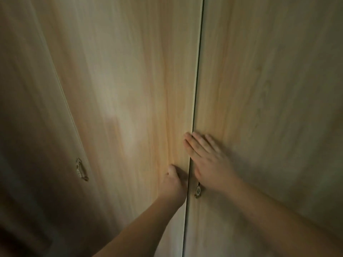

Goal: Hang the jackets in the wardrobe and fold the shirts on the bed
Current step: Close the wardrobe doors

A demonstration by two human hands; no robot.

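Nearest the camera, two bare forearms rise from the lower edge, the left forearm [144, 223] from 6 o'clock and the right forearm [278, 210] from 4 o'clock, both reaching up to the wardrobe [115, 52], which fills the whole view with pale wood grain. At 6 o'clock of the centre the left hand [173, 179] sits against the middle door [133, 112], close by that door's right edge; its fingers are curled in tight and a shadow lies under them, so I cannot tell whether they grip anything or only press on the wood. At 1 o'clock of it, across the seam [197, 71], the right hand [206, 160] lies flat on the right door [269, 89], fingers straight and close together, pointing toward 11 o'clock, with the fingertips [187, 138] reaching over the seam onto the middle door's edge. The hand is blurred. At 7 o'clock of that palm, just under the heel of the hand, the lower end of a small metal handle [198, 191] shows on the right door, right beside the seam; its upper end is hidden by the hand. The two hands are near each other, one on each side of the seam, which runs as a thin dark line from 12 o'clock down to 6 o'clock. Farther off, at 8 o'clock, the left door [27, 89] lies in dimmer light and carries a second handle [81, 169] near its right edge, well apart from both hands. All three doors look shut.
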